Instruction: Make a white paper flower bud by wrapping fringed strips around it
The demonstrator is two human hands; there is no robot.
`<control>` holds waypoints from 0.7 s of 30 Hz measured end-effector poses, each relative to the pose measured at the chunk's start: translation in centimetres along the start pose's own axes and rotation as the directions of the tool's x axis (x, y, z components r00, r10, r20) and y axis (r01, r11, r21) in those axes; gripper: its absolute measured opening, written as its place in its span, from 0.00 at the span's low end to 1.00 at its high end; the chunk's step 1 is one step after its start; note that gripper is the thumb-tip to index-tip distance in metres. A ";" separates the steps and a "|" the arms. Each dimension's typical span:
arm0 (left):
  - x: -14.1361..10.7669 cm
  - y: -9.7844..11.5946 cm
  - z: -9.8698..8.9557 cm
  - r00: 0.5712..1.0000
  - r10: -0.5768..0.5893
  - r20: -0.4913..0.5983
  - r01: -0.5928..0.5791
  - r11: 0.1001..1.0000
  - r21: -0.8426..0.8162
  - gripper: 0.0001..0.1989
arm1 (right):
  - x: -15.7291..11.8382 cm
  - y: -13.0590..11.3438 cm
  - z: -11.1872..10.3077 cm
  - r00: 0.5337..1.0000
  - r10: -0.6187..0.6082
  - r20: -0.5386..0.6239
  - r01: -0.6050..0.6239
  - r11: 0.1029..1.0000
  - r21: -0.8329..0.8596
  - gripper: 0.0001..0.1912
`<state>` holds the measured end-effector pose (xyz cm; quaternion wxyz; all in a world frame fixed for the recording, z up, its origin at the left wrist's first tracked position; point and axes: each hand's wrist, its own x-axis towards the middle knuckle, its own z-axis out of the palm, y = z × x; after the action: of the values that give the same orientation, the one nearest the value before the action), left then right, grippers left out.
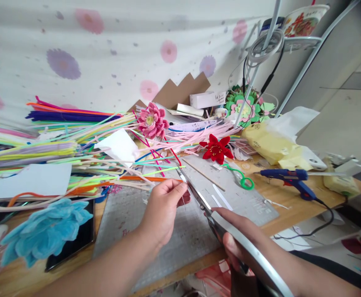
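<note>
My left hand (pixel 165 206) is closed in a pinch over the grey cutting mat (pixel 118 243). A small white strip (pixel 183 178) pokes out at its fingertips, and thin wire-like ends hang below them. In my right hand (pixel 239 235) is a large pair of metal scissors (pixel 200 200), fingers wrapped round the handles. The blades point away from me and lie right beside the left fingertips, at the white strip. Whether they touch it I cannot tell. Two white paper strips (pixel 222 197) lie on the mat, near a thin stick (pixel 203 174).
Bundles of coloured pipe cleaners (pixel 29 150) cover the left and back. A blue flower (pixel 49 231) lies over a dark tablet (pixel 75 247). Pink (pixel 152 120) and red flowers (pixel 216 149) are further back. Right are green-handled scissors (pixel 245 182) and a corded blue glue gun (pixel 287 176).
</note>
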<state>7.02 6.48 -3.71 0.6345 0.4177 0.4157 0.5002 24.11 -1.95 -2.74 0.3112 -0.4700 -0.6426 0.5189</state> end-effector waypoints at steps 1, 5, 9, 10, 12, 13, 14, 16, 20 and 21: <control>0.0 0.0 0.0 1.000 -0.002 0.004 0.002 1.000 0.002 0.09 | 0.0 0.0 0.1 1.000 0.004 0.005 -0.004 1.000 0.008 0.33; -0.1 -0.1 0.0 1.000 -0.002 0.008 0.002 1.000 0.006 0.10 | -0.1 0.3 0.5 0.998 0.066 0.021 -0.067 0.995 0.069 0.34; 0.0 -0.2 0.0 1.000 -0.004 0.020 0.003 1.000 0.010 0.10 | 0.0 0.7 1.1 0.994 0.110 0.010 -0.110 0.983 0.145 0.35; 0.0 -0.1 0.1 1.000 -0.001 0.022 0.001 1.000 0.012 0.10 | 0.0 0.8 1.3 0.995 0.104 0.003 -0.103 0.982 0.156 0.35; 0.0 -0.1 0.1 1.000 0.003 0.024 -0.004 1.000 0.018 0.10 | 0.0 0.9 1.4 0.995 0.102 -0.004 -0.100 0.980 0.173 0.34; -0.1 -0.1 0.1 1.000 0.004 0.024 -0.004 1.000 0.020 0.10 | 0.0 1.0 1.5 0.994 0.108 -0.004 -0.105 0.979 0.172 0.34; -0.1 0.0 0.2 1.000 0.002 0.024 -0.003 1.000 0.021 0.10 | 0.0 1.0 1.5 0.993 0.120 -0.006 -0.117 0.978 0.171 0.34; -0.2 0.1 0.2 1.000 -0.002 0.021 0.002 1.000 0.022 0.10 | 0.0 1.0 1.5 0.989 0.145 -0.005 -0.142 0.975 0.168 0.34; -0.3 0.1 0.3 1.000 -0.007 0.016 0.006 1.000 0.018 0.09 | -0.1 0.9 1.9 0.988 0.148 -0.033 -0.140 0.973 0.181 0.34; -0.3 0.1 0.3 1.000 -0.005 0.018 0.005 1.000 0.016 0.09 | -0.1 0.9 2.0 0.988 0.153 -0.034 -0.144 0.971 0.191 0.34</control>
<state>7.22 6.17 -3.45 0.6361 0.4263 0.4148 0.4915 22.58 -2.77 -4.15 0.3299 -0.4979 -0.5460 0.5874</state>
